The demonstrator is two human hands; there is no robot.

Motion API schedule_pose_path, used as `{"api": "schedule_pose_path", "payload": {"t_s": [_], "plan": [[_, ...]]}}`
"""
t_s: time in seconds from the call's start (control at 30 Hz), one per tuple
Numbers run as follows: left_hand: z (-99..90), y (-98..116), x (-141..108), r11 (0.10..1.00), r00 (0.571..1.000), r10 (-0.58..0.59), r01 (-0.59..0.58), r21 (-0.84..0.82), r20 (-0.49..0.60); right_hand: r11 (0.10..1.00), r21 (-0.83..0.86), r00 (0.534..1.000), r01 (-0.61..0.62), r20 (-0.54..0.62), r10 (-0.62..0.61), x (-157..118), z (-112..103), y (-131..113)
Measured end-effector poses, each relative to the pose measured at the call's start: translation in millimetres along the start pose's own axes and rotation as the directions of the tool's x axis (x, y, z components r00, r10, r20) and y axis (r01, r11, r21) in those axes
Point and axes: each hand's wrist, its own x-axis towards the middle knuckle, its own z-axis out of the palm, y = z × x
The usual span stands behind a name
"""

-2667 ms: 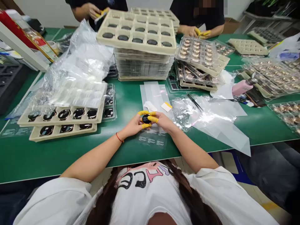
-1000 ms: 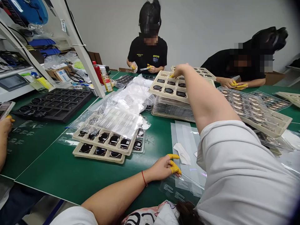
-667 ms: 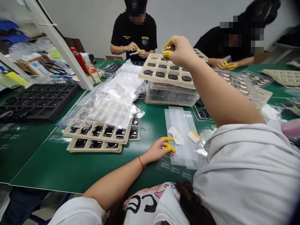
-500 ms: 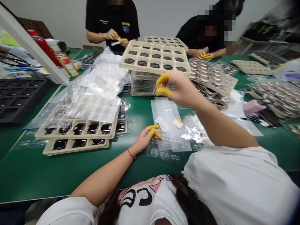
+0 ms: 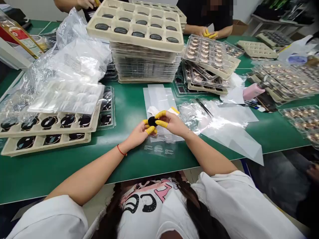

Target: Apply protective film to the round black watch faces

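Between my two hands is a round black disc point(image 5: 152, 121), held by its edges over the table. My left hand point(image 5: 139, 133) pinches its left side with fingers in yellow finger cots. On the other side, the yellow-tipped thumb and finger of my right hand point(image 5: 171, 123) are closed on the disc. Translucent sheets point(image 5: 159, 96) and a clear printed film point(image 5: 159, 148) lie beneath my hands. A small white paper point(image 5: 152, 110) is just behind the disc, beside a white and yellow piece point(image 5: 173, 111).
A cream tray point(image 5: 139, 41) of dark discs tops a tall stack ahead. Lens trays point(image 5: 94, 127) under plastic wrap point(image 5: 82, 59) stand left. Tweezers point(image 5: 204, 108) lie on crumpled film to the right, near a pink bottle point(image 5: 254, 90). Co-workers sit across the green table point(image 5: 124, 109).
My right hand has come down from beside the tall tray stack to meet my left hand. Both now hold the black disc. The view has tilted downward.
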Motion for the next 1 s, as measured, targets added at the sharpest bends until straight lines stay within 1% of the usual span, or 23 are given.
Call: {"api": "schedule_pose_path", "payload": {"t_s": [0.1, 0.17, 0.2, 0.23, 0.27, 0.33, 0.37, 0.4, 0.43, 0.47, 0.5, 0.53, 0.57, 0.6, 0.63, 0.67, 0.7, 0.73, 0.77, 0.83, 0.9, 0.97, 1.0], "plan": [[3.6, -6, -4, 0.995, 0.999, 0.034, -0.033, 0.099, -0.004, 0.983, 0.145, 0.991, -0.117, -0.052, 0.126, -1, 6, 13], [5.3, -8, -6, 0.989, 0.998, 0.062, -0.064, 0.131, 0.013, 0.975, 0.164, 0.987, -0.151, -0.026, 0.158, -4, 10, 17], [5.8, -8, -7, 0.987, 0.997, 0.077, -0.081, 0.141, 0.032, 0.979, 0.138, 0.988, -0.148, -0.017, 0.152, -6, 13, 17], [6.2, -9, -8, 0.983, 0.995, 0.092, -0.098, 0.156, 0.050, 0.990, 0.079, 0.992, -0.120, -0.029, 0.123, -9, 16, 16], [6.3, -9, -8, 0.977, 0.993, 0.108, -0.117, 0.179, 0.057, 0.998, -0.010, 0.996, -0.066, -0.061, 0.065, -12, 19, 15], [6.1, -8, -8, 0.960, 0.990, 0.137, -0.144, 0.240, 0.045, 0.969, -0.227, 0.985, 0.101, -0.114, -0.129, -17, 25, 9], [5.6, -8, -8, 0.954, 0.989, 0.141, -0.146, 0.263, 0.036, 0.932, -0.311, 0.968, 0.187, -0.100, -0.228, -19, 25, 6], [5.0, -8, -7, 0.951, 0.990, 0.141, -0.142, 0.274, 0.023, 0.898, -0.360, 0.952, 0.255, -0.070, -0.298, -19, 21, 4], [4.2, -7, -7, 0.953, 0.991, 0.133, -0.131, 0.272, 0.009, 0.881, -0.380, 0.943, 0.283, -0.057, -0.327, -18, 14, 3], [3.2, -7, -8, 0.959, 0.992, 0.123, -0.116, 0.260, -0.008, 0.883, -0.396, 0.948, 0.251, -0.085, -0.308, -15, 1, 4], [2.1, -6, -8, 0.963, 0.993, 0.112, -0.102, 0.248, -0.025, 0.894, -0.416, 0.956, 0.168, -0.153, -0.251, -12, -15, 5], [1.1, -5, -9, 0.966, 0.994, 0.104, -0.091, 0.241, -0.044, 0.900, -0.433, 0.944, 0.042, -0.277, -0.177, -8, -34, 8], [0.0, -5, -9, 0.967, 0.993, 0.099, -0.082, 0.241, -0.058, 0.879, -0.458, 0.905, -0.133, -0.418, -0.081, -4, -54, 12], [-0.9, -5, -10, 0.966, 0.993, 0.096, -0.077, 0.247, -0.067, 0.851, -0.472, 0.875, -0.231, -0.484, -0.031, 0, -73, 15], [-1.6, -4, -11, 0.964, 0.993, 0.093, -0.073, 0.255, -0.067, 0.819, -0.488, 0.846, -0.302, -0.533, -0.005, 4, -88, 18], [-2.2, -5, -11, 0.963, 0.994, 0.090, -0.071, 0.262, -0.063, 0.786, -0.509, 0.825, -0.351, -0.565, 0.003, 8, -97, 20], [-2.5, -5, -12, 0.962, 0.995, 0.088, -0.070, 0.265, -0.056, 0.762, -0.535, 0.820, -0.364, -0.572, -0.010, 12, -101, 21], [-2.6, -6, -12, 0.962, 0.995, 0.088, -0.072, 0.265, -0.047, 0.745, -0.565, 0.827, -0.355, -0.561, -0.031, 16, -97, 20], [-2.5, -6, -12, 0.963, 0.995, 0.090, -0.077, 0.258, -0.038, 0.736, -0.595, 0.850, -0.323, -0.525, -0.052, 21, -89, 19], [-1.6, -6, -13, 0.970, 0.995, 0.100, -0.091, 0.225, -0.027, 0.744, -0.634, 0.918, -0.211, -0.389, -0.071, 31, -60, 16], [-0.3, -4, -13, 0.978, 0.994, 0.110, -0.103, 0.181, -0.028, 0.744, -0.658, 0.972, -0.121, -0.229, -0.044, 40, -31, 17], [1.2, 0, -14, 0.982, 0.992, 0.117, -0.108, 0.156, -0.046, 0.697, -0.712, 0.992, -0.091, -0.124, 0.002, 45, -14, 20], [1.7, 2, -14, 0.982, 0.991, 0.119, -0.109, 0.153, -0.059, 0.673, -0.734, 0.994, -0.090, -0.106, 0.018, 45, -12, 21]]}}
